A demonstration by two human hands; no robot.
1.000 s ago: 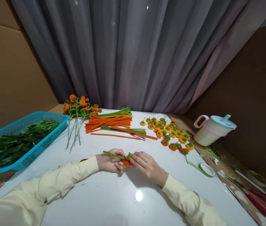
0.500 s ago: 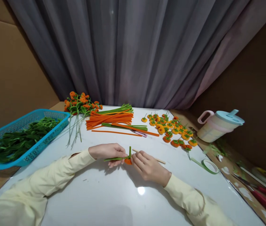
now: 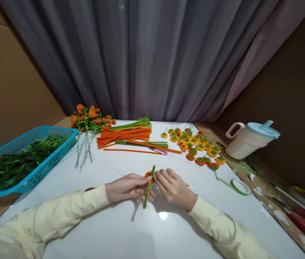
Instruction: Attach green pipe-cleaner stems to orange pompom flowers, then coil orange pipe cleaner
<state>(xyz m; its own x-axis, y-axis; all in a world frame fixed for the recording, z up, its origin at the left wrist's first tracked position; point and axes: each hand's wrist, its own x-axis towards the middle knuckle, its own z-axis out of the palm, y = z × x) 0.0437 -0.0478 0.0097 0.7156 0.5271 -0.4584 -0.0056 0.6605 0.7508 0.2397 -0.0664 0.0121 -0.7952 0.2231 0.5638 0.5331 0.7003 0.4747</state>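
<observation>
Both hands meet near the middle of the white table (image 3: 114,230). My left hand (image 3: 127,187) and my right hand (image 3: 172,187) pinch a small orange fuzzy ball (image 3: 148,174) with a green pipe cleaner (image 3: 148,187) running through it. The green pipe cleaner stands almost along my line of sight, its near end pointing toward me. A thin wooden stick (image 3: 186,185) peeks out behind my right hand; whether the hand holds it is hidden.
A blue basket (image 3: 37,172) of green pieces sits left. Orange and green pipe cleaners (image 3: 127,136), stemmed orange flowers (image 3: 89,120) and several small orange pumpkin shapes (image 3: 195,145) lie at the back. A lidded cup (image 3: 249,140), green tape roll (image 3: 240,186) and red-handled tool (image 3: 303,225) are right.
The green pipe cleaner has swung from lying sideways to pointing toward me. The orange ball rose a little between the fingers. The view shifted slightly.
</observation>
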